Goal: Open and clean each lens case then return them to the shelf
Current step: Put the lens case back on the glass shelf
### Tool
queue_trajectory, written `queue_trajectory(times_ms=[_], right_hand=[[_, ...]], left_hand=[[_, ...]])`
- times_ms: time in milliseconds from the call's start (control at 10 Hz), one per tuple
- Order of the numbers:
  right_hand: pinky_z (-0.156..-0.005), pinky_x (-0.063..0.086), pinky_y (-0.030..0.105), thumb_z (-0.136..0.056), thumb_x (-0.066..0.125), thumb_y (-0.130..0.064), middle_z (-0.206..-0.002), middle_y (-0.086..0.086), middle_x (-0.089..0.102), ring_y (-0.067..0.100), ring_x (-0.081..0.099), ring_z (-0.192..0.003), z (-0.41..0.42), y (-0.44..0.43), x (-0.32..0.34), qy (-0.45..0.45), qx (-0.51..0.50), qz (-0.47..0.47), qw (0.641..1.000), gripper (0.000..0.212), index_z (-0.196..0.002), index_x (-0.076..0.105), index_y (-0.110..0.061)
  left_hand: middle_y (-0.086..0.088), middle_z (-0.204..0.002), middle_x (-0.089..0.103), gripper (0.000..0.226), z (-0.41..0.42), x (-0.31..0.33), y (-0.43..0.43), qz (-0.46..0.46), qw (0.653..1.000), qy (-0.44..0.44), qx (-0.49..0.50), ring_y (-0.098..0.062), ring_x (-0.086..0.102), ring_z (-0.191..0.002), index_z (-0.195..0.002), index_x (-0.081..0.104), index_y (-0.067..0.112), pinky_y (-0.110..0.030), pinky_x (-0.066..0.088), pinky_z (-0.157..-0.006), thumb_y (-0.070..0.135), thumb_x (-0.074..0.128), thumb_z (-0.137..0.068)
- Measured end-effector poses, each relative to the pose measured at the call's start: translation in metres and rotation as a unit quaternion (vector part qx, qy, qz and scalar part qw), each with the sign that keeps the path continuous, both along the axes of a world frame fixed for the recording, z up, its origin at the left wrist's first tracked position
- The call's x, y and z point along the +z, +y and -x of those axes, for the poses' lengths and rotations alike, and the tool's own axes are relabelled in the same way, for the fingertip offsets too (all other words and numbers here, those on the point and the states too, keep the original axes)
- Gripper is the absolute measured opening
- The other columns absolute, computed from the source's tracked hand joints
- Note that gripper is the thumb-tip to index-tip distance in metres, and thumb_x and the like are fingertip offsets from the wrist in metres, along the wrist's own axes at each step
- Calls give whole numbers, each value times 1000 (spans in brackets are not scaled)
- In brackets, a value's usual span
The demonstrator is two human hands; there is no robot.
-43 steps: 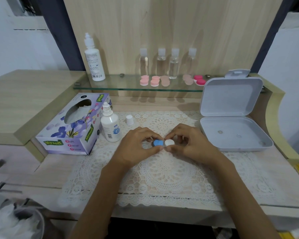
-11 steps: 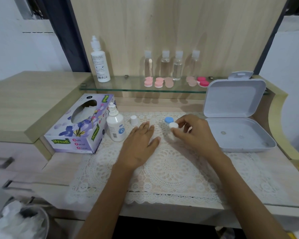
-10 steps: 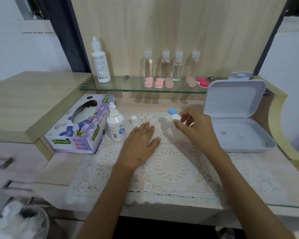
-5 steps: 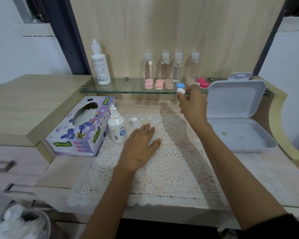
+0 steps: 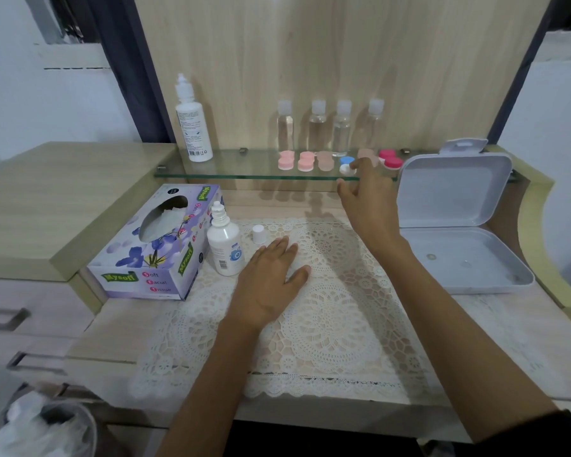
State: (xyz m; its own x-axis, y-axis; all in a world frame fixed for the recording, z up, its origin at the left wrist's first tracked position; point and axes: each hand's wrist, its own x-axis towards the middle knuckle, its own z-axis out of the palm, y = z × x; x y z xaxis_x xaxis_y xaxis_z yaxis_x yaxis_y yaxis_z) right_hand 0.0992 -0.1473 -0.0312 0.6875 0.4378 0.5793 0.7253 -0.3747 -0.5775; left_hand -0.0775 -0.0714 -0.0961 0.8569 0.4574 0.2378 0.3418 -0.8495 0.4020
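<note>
Sitting at the glass shelf's [image 5: 244, 167] front edge, the blue-and-white lens case [image 5: 346, 165] is released; the right hand [image 5: 370, 206], fingers loose, hovers just beside it, while the left hand [image 5: 271, 278] lies flat on the worktop's [image 5: 508, 341] lace mat [image 5: 327, 324].

Blue-white lens case [image 5: 346, 165] on glass shelf [image 5: 244, 166] (closed).

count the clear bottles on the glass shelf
4, all upright in a row at the back of the glass shelf: leftmost bottle, second bottle, third bottle, rightmost bottle. None appears to be hidden.
</note>
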Motion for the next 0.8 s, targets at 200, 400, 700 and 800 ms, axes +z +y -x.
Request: queue_trajectory(times_ms=[200, 400, 700, 800], right_hand=[[-66, 45, 33, -94, 51, -31, -90, 9, 62, 25, 60, -82, -1, 5, 7, 29, 11, 34, 999, 41, -130, 47, -12], [-78, 37, 30, -93, 51, -33, -131, 12, 50, 30, 54, -110, -13, 7, 17, 66, 19, 50, 996, 56, -140, 34, -10], [-84, 49, 44, -94, 50, -39, -127, 16, 53, 37, 55, -109, -16, 3, 20, 110, 4, 80, 991, 60, -141, 27, -10], [-77, 38, 36, -95, 50, -30, -126, 18, 53, 37, 53, -109, -13, -1, 18, 91, -12, 69, 993, 55, -139, 28, -7]], left_hand=[[-1, -158, 19, 57, 1, 0, 0, 1, 1000, 0, 0, -8, 12, -145, -148, 30, 17, -27, 6, -119, 45, 38, -99], [0, -158, 19, 57, 2, 3, -2, 4, 1000, 0, 2, -8, 12, -145, -148, 30, 18, -24, 5, -117, 45, 38, -99], [1, -158, 19, 57, 2, 4, -2, 9, 1000, 1, 3, -8, 11, -145, -148, 30, 18, -25, 6, -118, 45, 38, -99], [1, -158, 19, 57, 2, 4, -2, 6, 1000, 1, 5, -8, 12, -145, -148, 30, 19, -25, 6, -117, 46, 38, -98]])
